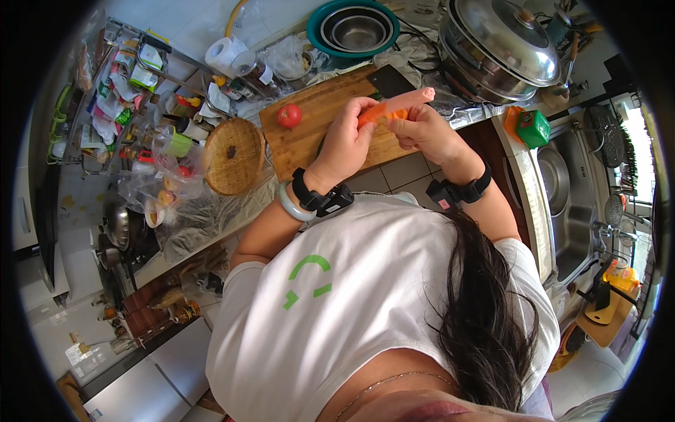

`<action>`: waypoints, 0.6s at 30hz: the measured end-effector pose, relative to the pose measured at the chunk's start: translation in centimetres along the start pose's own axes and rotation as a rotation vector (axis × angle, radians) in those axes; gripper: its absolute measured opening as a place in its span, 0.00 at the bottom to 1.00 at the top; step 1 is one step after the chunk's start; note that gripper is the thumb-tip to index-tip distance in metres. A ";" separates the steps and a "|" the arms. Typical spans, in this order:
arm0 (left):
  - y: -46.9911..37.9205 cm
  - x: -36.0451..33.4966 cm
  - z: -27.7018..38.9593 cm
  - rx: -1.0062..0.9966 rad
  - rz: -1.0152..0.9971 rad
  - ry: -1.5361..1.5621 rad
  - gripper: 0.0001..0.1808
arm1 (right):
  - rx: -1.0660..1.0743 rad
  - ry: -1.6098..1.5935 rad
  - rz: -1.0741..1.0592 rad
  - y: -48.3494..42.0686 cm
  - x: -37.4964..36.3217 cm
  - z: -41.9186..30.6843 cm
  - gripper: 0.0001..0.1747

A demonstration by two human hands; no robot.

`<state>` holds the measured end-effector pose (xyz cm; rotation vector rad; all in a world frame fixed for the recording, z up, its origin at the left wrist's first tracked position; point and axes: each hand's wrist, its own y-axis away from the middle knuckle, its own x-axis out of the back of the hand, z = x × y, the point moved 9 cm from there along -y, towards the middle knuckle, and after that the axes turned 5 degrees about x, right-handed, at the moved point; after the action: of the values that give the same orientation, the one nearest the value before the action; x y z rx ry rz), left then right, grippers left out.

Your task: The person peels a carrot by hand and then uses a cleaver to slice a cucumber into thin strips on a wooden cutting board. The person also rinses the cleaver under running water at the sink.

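A pink sausage [410,99], bare at its upper end with an orange wrapper [375,113] around the lower part, is held between both hands above a wooden cutting board [311,142]. My left hand [349,134] grips the wrapped end. The fingers of my right hand [422,129] pinch the orange wrapper near the bared part. On the board's left side sits a red tomato [289,115]. A dark, flat rectangular object [391,82], perhaps a cleaver blade, lies at the board's far right corner. Something green shows partly behind the left hand.
Left of the board are a round woven bamboo tray [234,158] and plastic bags of produce [176,174]. Behind it stand a teal basin [311,31] with nested metal bowls and a large steel steamer pot [498,47]. A green-lidded box [533,129] stands beside the steel sink [572,211].
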<state>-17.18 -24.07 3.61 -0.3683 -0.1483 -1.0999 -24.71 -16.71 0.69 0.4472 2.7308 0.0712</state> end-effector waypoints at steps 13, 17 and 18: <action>0.0 -1.7 -2.1 0.279 -0.057 0.505 0.12 | 0.057 0.165 0.143 0.2 1.2 0.4 0.10; 0.1 -1.7 -2.0 0.291 -0.103 0.547 0.11 | -0.030 0.116 0.001 0.4 0.8 1.1 0.09; 0.1 -1.8 -2.0 0.297 -0.111 0.539 0.11 | -0.027 0.110 -0.061 0.4 0.4 1.0 0.10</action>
<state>-18.05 -23.27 1.24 0.2093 0.1478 -1.2303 -24.58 -16.25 -0.32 0.3622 2.8454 0.1205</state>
